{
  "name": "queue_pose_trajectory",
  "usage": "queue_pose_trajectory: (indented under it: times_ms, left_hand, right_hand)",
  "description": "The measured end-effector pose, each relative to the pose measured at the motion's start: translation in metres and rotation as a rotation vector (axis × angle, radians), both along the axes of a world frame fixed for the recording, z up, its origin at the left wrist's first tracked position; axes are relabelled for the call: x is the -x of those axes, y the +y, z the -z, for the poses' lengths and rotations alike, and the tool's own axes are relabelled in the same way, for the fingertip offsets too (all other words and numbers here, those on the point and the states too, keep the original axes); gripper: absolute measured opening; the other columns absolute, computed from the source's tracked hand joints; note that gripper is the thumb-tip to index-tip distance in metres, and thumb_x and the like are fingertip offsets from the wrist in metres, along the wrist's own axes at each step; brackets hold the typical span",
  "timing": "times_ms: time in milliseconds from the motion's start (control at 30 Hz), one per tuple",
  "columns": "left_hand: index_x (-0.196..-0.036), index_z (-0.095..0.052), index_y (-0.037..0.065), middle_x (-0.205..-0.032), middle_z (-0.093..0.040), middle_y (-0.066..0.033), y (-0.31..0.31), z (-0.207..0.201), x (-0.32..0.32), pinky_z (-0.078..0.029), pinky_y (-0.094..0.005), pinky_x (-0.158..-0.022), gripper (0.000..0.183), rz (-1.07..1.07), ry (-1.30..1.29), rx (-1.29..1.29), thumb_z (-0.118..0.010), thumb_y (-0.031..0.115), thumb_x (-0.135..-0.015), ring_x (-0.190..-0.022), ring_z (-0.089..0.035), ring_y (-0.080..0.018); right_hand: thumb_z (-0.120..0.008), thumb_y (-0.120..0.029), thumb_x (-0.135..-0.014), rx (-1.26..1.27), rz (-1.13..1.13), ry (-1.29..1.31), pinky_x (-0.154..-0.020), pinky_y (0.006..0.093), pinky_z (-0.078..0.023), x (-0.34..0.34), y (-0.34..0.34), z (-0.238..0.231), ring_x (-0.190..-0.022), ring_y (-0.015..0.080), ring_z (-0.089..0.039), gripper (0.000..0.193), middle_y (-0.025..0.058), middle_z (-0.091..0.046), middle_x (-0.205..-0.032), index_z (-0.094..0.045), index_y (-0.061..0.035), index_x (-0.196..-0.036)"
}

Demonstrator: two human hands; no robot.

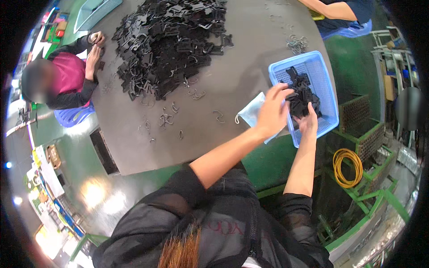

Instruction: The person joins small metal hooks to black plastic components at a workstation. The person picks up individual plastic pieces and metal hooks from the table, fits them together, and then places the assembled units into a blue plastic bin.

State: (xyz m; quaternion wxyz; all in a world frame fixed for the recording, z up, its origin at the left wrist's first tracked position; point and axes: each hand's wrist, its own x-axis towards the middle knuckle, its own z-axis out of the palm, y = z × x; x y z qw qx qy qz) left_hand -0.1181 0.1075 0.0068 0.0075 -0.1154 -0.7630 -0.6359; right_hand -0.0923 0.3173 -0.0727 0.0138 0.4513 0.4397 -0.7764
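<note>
A blue plastic basket (325, 85) sits at the table's right edge with several black plastic parts (303, 91) in it. My left hand (271, 111) hovers at the basket's near-left rim, fingers curled over the parts, apparently holding one. My right hand (308, 123) reaches into the basket from below and grips black parts. A light blue face mask (251, 110) lies on the table just left of my left hand.
A big heap of black parts (170, 42) covers the grey table (232, 76). Small wire clips (166, 118) lie scattered. A person in a maroon top (67, 76) works at the left edge. Another person's arm (330, 8) shows at top right. A yellow hose coil (347, 166) lies below.
</note>
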Motion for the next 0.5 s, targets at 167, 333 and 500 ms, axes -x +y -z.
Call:
queue_pose_trajectory:
  times_ms: [167,333,500]
  left_hand:
    - [-0.133,-0.04,0.008,-0.144,-0.03,-0.0132,-0.118,0.076,-0.045,-0.014,-0.0548,-0.109,0.054,-0.124,0.126,0.647,-0.057,0.015,-0.082,-0.137,-0.019,-0.032]
    - [-0.144,-0.026,0.015,-0.152,-0.017,-0.0079,-0.15,0.132,-0.043,-0.003,-0.0595,-0.108,0.064,-0.018,0.008,0.959,-0.047,0.04,-0.089,-0.142,-0.005,-0.0281]
    - [-0.144,-0.026,0.016,-0.152,-0.019,-0.0031,-0.229,0.14,-0.034,-0.003,-0.0637,-0.106,0.06,-0.385,-0.166,1.169,-0.044,0.035,-0.09,-0.142,-0.007,-0.0258]
  right_hand:
    - [-0.066,-0.032,-0.082,-0.247,-0.169,-0.301,-0.09,0.055,-0.038,0.01,-0.004,-0.007,-0.113,0.0355,-0.043,0.059,0.0062,-0.035,-0.141,-0.042,-0.017,-0.133]
    - [-0.066,-0.029,-0.081,-0.608,-0.339,-0.425,-0.088,0.056,-0.038,0.014,0.004,-0.013,-0.124,0.035,-0.036,0.064,0.0106,-0.036,-0.141,-0.037,-0.0145,-0.136]
    - [-0.067,-0.024,-0.08,-0.748,-0.288,-0.345,-0.092,0.0517,-0.036,0.008,0.011,-0.028,-0.126,0.0308,-0.035,0.062,0.0127,-0.035,-0.14,-0.039,-0.0139,-0.135]
